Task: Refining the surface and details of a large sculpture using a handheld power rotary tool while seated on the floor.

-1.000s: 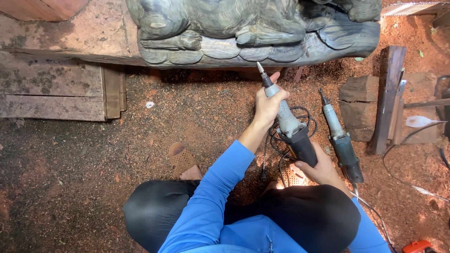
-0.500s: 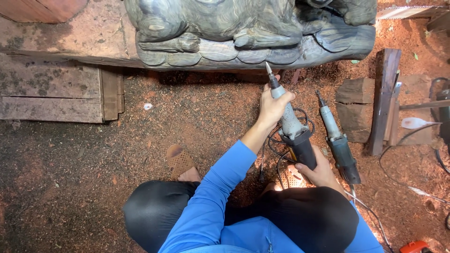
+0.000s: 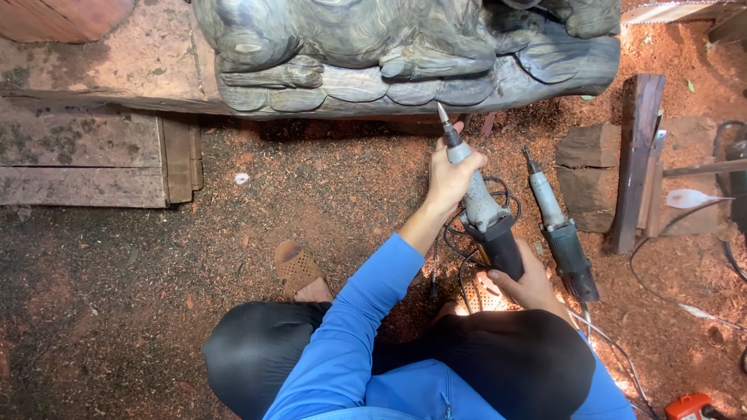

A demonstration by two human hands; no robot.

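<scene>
A dark carved wooden sculpture [image 3: 405, 54] rests on a slab at the top. My left hand [image 3: 453, 175] grips the front neck of a grey and black die grinder [image 3: 481, 208]. My right hand [image 3: 529, 281] holds the grinder's black rear body. The pointed bit sits just below the sculpture's scalloped lower edge, and I cannot tell whether it touches. A second similar grinder [image 3: 560, 233] lies on the sawdust just right of my hands, untouched. I squat, with dark trousers and blue sleeves in view.
Red sawdust covers the ground. Weathered planks [image 3: 85, 159] lie at the left. Wood blocks [image 3: 589, 175] and an upright board [image 3: 636, 159] stand at the right, with black cables [image 3: 731, 233] near them. An orange object [image 3: 689, 406] sits at the bottom right. My sandal [image 3: 297, 268] is by my knee.
The view has shifted slightly and the grinder has moved up and a little left, bringing its bit closer to the sculpture's lower edge. Both hands keep their grip.
</scene>
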